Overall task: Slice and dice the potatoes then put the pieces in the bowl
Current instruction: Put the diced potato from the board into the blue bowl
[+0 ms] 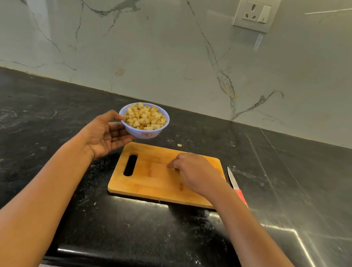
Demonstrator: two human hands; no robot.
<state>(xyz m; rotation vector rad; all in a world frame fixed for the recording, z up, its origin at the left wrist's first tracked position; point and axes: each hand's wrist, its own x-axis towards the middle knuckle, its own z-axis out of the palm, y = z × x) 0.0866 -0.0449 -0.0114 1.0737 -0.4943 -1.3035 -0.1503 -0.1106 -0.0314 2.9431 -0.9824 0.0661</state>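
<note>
**anon:** what's left?

**me:** One bowl (154, 132) of potato cubes (145, 117), cupped in my left hand (104, 136), thumb on the rim. Right hand (194, 173) pinches one bit (172, 168) on the board (146, 182). One stray cube (179, 145) behind it, one knife (235, 185) just beside.

— Is there anything to read here?
— Only a small red-edged sticker (147, 134) on the outer wall of the pale blue bowl (132, 129). Its marks are too small to make out.
— And elsewhere?
— No legible text.
</note>
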